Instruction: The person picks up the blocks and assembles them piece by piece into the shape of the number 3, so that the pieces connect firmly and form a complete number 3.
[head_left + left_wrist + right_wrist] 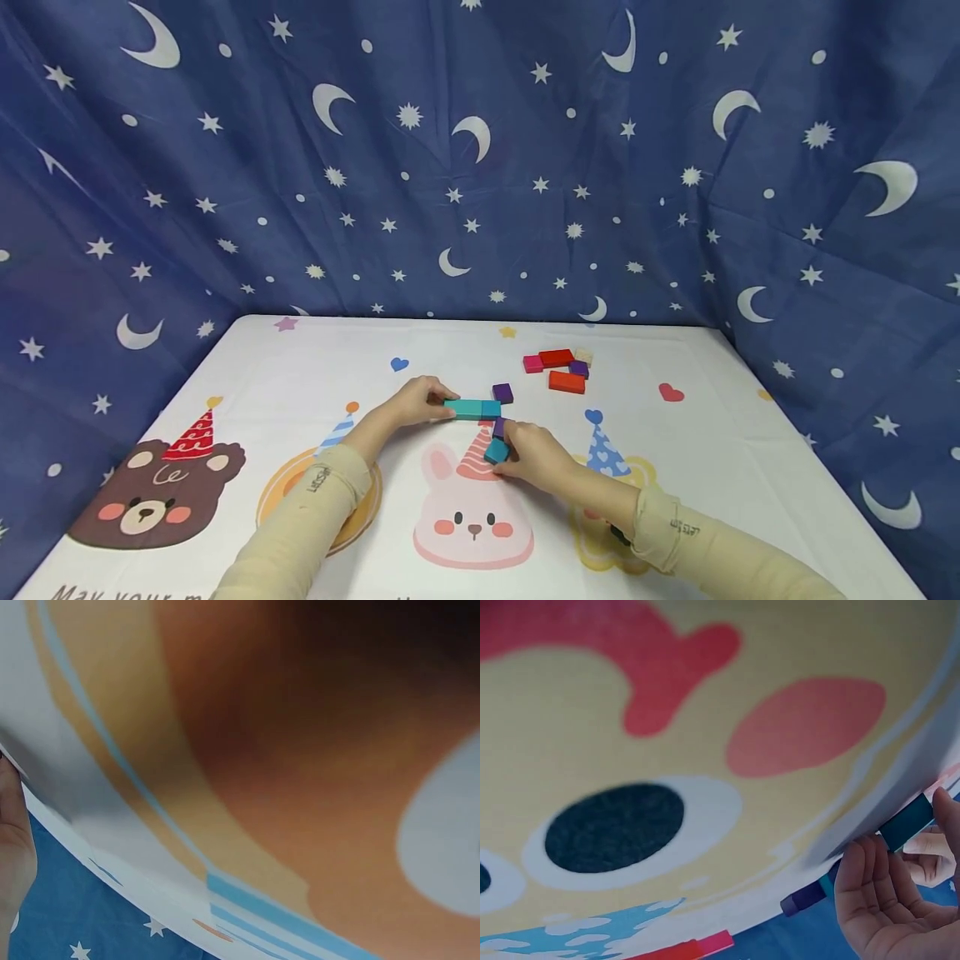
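Note:
A long turquoise block [462, 409] lies on the tablecloth, end to end with a shorter blue block [491, 408]. My left hand [415, 402] pinches the turquoise block's left end between thumb and fingers; in the left wrist view only part of this hand [15, 847] shows at the edge. My right hand [536, 454] pinches a small teal block [496, 451], which also shows between thumb and fingers in the right wrist view [907, 823]. A purple block [499, 428], partly hidden by the right fingers, sits just below the blue one. Another purple block [502, 393] stands just behind the row.
Farther back to the right is a loose group: a pink block [533, 364], a red block [556, 358], an orange-red block [567, 382], a purple block [579, 369] and a cream block [583, 357]. A blue starry curtain [480, 208] hangs behind the printed tablecloth [337, 350].

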Demonstrator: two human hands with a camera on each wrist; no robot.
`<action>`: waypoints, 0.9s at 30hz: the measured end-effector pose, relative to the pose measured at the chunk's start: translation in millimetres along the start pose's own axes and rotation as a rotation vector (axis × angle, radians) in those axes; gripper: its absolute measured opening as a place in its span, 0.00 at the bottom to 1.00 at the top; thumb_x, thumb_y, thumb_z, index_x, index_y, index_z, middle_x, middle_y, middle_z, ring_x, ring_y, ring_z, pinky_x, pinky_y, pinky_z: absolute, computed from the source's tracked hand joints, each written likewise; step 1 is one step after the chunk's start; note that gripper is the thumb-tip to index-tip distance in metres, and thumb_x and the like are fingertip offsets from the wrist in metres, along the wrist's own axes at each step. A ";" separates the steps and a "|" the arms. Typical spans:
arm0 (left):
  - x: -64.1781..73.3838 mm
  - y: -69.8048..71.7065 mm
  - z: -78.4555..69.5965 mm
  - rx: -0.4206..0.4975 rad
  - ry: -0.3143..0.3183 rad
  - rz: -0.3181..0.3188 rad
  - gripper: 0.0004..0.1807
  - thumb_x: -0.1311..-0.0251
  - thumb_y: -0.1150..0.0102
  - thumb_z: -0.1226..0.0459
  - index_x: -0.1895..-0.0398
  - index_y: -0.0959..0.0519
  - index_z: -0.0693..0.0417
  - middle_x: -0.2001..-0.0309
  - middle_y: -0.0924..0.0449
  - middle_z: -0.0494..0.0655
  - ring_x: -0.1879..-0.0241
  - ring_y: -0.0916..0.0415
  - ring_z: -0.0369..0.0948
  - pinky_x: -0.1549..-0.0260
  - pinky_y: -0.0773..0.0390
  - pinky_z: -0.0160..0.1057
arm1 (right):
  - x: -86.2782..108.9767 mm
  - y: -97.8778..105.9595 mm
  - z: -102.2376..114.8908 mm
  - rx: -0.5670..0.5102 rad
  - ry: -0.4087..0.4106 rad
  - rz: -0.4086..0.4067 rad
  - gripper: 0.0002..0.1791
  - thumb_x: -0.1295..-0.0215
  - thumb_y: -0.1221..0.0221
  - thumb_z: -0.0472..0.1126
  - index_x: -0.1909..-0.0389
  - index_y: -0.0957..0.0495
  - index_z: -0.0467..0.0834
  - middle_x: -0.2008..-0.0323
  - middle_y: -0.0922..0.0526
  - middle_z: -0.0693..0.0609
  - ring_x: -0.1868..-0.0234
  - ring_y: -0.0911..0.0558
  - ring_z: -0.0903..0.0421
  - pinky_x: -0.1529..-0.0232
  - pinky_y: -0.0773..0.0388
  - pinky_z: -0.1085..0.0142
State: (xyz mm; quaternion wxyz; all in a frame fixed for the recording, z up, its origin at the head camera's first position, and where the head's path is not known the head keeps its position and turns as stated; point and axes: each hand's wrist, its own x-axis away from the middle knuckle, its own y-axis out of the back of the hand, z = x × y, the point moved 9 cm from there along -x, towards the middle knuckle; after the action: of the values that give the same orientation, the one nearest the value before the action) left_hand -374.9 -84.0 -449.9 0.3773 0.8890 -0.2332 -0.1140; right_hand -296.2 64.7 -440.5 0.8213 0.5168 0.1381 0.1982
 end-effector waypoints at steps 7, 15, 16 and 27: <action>-2.5 -2.5 6.9 0.056 -0.084 -0.006 0.18 0.47 0.33 0.55 0.56 0.16 0.55 0.68 0.21 0.45 0.69 0.28 0.36 0.66 0.25 0.32 | 1.8 -0.1 -4.9 -0.024 -0.055 0.042 0.17 0.52 0.29 0.42 0.70 0.28 0.40 0.78 0.29 0.52 0.75 0.31 0.60 0.76 0.32 0.75; 3.9 1.6 -1.6 -0.006 0.003 -0.025 0.16 0.46 0.35 0.64 0.55 0.18 0.63 0.65 0.21 0.52 0.66 0.27 0.37 0.61 0.24 0.34 | 1.9 6.6 3.0 -0.032 -0.009 0.025 0.16 0.51 0.30 0.38 0.73 0.30 0.39 0.80 0.31 0.52 0.77 0.32 0.60 0.78 0.34 0.74; 4.3 1.9 -2.5 -0.015 0.001 -0.027 0.16 0.46 0.35 0.65 0.55 0.18 0.63 0.65 0.21 0.53 0.66 0.27 0.37 0.61 0.24 0.33 | 1.3 6.7 3.1 -0.034 -0.014 0.024 0.16 0.51 0.30 0.38 0.73 0.30 0.39 0.80 0.31 0.51 0.77 0.32 0.60 0.77 0.35 0.74; 3.4 -0.5 0.5 0.010 0.030 -0.018 0.16 0.46 0.35 0.65 0.55 0.18 0.62 0.65 0.22 0.53 0.66 0.28 0.37 0.60 0.25 0.33 | 1.7 2.6 -3.6 -0.028 -0.092 0.039 0.17 0.51 0.30 0.41 0.70 0.28 0.39 0.78 0.29 0.51 0.75 0.31 0.59 0.75 0.34 0.74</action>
State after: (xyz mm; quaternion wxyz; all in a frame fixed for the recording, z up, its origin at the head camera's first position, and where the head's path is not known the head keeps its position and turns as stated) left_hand -372.0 -85.7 -450.6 0.3755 0.8945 -0.2198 -0.1027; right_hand -296.7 69.4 -439.7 0.8300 0.5163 0.0874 0.1920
